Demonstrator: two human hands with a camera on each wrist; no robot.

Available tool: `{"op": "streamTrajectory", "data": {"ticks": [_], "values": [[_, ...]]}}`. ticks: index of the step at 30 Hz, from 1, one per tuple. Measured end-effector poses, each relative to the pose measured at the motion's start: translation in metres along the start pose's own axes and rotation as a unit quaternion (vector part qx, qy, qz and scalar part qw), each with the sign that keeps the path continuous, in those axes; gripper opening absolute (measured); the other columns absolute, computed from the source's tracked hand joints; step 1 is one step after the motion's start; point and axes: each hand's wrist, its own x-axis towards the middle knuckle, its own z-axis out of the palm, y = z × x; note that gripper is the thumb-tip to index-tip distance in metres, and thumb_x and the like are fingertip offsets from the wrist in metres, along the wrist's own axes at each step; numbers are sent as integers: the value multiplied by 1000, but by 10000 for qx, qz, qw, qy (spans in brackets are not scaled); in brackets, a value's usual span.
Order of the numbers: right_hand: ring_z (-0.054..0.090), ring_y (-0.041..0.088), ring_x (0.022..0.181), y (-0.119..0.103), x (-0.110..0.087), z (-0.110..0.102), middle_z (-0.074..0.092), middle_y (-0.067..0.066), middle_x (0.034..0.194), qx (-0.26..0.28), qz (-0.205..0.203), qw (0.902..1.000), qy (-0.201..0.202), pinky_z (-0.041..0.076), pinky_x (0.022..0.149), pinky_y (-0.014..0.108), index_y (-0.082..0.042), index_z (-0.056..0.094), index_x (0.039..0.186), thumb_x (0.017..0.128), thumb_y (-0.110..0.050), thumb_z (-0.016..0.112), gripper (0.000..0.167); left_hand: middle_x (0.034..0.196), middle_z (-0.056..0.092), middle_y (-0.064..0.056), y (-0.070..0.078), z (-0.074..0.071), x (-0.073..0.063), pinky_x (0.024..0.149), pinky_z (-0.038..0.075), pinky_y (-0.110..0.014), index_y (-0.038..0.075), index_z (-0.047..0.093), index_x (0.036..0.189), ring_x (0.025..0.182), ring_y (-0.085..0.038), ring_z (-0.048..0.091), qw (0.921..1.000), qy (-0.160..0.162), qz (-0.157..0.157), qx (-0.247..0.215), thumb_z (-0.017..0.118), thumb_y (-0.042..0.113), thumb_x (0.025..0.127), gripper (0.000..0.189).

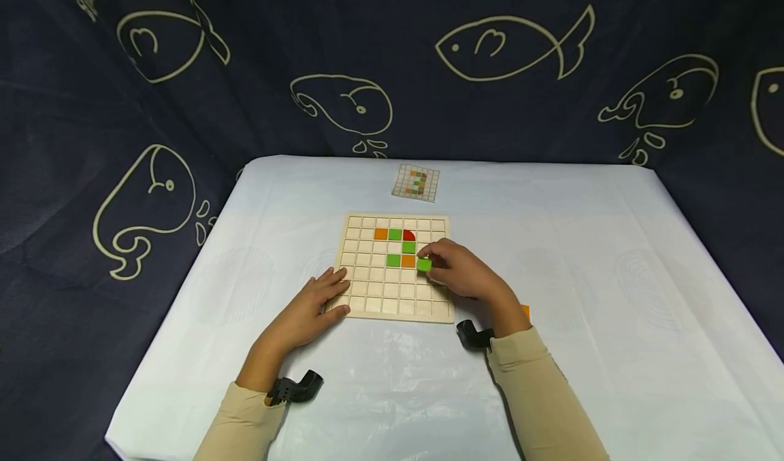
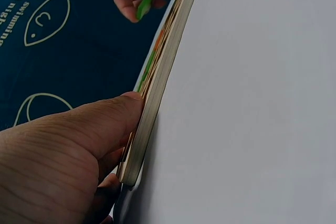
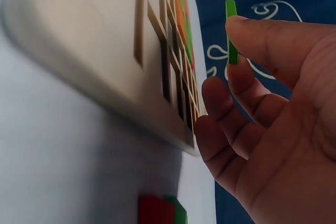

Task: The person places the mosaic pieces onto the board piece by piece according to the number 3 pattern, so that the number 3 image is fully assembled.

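A wooden grid board (image 1: 367, 304) lies on the table in the head view. Its upper middle squares hold several tiles: orange (image 1: 381, 233), green (image 1: 395, 234) and a red piece with a rounded corner (image 1: 409, 235). My right hand (image 1: 468, 270) pinches a thin green square tile (image 3: 232, 32) between thumb and fingertip, above the right part of the board. At the board's lower left edge, my left hand (image 1: 309, 311) rests with its fingers spread and mostly straight. The left wrist view shows its thumb (image 2: 115, 116) against the board's edge.
Beyond the board lies a small card (image 1: 401, 185) printed with a coloured grid pattern. An orange piece (image 1: 525, 311) shows partly from behind the right forearm. Red (image 3: 156, 211) and green (image 3: 180, 213) pieces sit near the board in the right wrist view. Dark fabric (image 1: 343, 39) hangs behind the table.
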Motion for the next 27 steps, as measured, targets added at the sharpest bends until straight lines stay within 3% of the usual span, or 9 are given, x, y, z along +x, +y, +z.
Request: {"op": "streamTrajectory", "data": {"ticks": [11,18,27], "values": [[50,21,93,-8,11,14,58,5,107,-140,-131,9997,-134,44,85,38,-6,66,119,93,-4,64,27,156,36,-12,-1,-1,0,117,15,-59,-1,53,142,147,-33,25,9999,-94,-98,19,66,26,97,54],[46,19,87,-9,15,21,54,4,96,-261,-156,9993,-228,40,76,36,-9,67,118,91,0,59,30,156,37,-13,-1,0,0,116,16,-60,-2,53,141,146,-34,26,10000,-28,-56,50,66,26,97,54],[50,19,91,-11,17,25,59,4,104,-494,-94,9984,-242,45,85,37,-7,68,119,89,2,61,31,156,37,-13,-2,0,0,117,15,-60,-2,53,141,147,-33,26,9999,-35,-104,23,67,24,96,54]]}}
